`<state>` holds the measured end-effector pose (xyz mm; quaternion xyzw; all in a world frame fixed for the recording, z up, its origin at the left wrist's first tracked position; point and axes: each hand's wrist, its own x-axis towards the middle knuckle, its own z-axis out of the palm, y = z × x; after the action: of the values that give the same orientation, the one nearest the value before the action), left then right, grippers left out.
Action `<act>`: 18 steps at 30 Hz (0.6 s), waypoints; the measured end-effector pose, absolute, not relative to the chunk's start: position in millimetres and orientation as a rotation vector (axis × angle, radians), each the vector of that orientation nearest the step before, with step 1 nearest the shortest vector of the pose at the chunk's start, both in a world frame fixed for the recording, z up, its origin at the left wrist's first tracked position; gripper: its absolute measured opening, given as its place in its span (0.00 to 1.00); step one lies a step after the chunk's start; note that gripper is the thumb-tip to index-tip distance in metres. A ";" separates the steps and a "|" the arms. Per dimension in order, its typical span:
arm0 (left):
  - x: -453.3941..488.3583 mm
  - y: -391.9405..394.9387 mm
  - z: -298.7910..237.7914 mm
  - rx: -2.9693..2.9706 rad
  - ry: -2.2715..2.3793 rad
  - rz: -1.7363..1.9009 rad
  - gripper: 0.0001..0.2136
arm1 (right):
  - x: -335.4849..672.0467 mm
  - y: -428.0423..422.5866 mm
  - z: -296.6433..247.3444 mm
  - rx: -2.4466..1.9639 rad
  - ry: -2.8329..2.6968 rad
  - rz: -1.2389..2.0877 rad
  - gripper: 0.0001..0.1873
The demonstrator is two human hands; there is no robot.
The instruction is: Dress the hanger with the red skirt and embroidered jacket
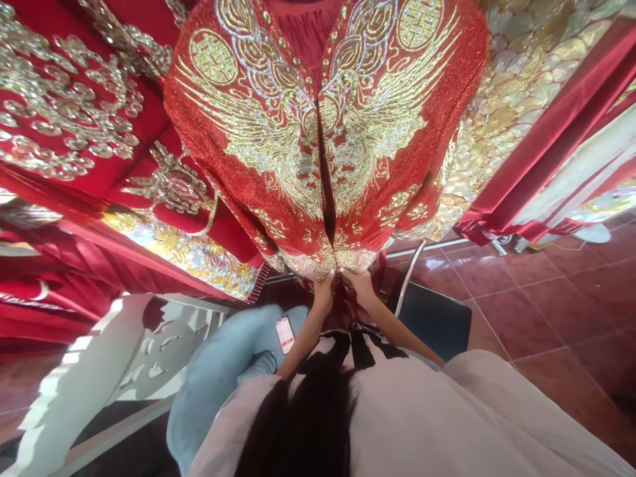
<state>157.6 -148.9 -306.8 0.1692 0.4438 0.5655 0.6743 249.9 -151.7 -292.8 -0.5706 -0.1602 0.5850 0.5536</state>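
Note:
A red jacket point(322, 126) with heavy gold and silver embroidery hangs in front of me, its front opening running down the middle. My left hand point(324, 291) and my right hand point(362, 286) are both at the jacket's bottom hem, side by side at the opening. The fingers of each hand are closed in a pinch on the hem edge. A small red and white tag point(285, 334) shows beside my left forearm.
More red embroidered garments point(74, 119) hang to the left and a gold-scaled one point(521, 73) to the right. A dark chair point(432, 318) stands just behind my right arm. Red floor tiles point(546, 298) spread to the right. A white carved panel point(124, 358) lies at lower left.

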 end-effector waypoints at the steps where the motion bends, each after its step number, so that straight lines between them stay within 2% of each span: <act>1: 160.4 -149.3 -307.0 0.368 0.999 1.266 0.20 | 256.8 -153.7 -294.1 -1.405 -0.397 1.448 0.24; 3: 165.1 -150.0 -306.9 0.356 1.000 1.264 0.19 | 271.0 -158.0 -294.6 -1.497 -0.461 1.600 0.20; 6: 170.0 -150.3 -306.3 0.356 1.005 1.281 0.18 | 286.5 -161.3 -289.8 -1.571 -0.604 1.711 0.21; 11: 174.3 -149.7 -307.5 0.407 1.011 1.351 0.18 | 283.3 -151.0 -278.9 -1.499 -0.833 1.533 0.14; 18: 170.8 -146.5 -313.4 0.475 1.032 1.411 0.20 | 272.3 -132.5 -285.8 -1.512 -0.977 1.307 0.14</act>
<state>170.8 -146.5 -313.4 0.2065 0.4484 0.6130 0.6169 272.3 -132.5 -285.8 -0.6096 -0.3939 0.5267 0.4425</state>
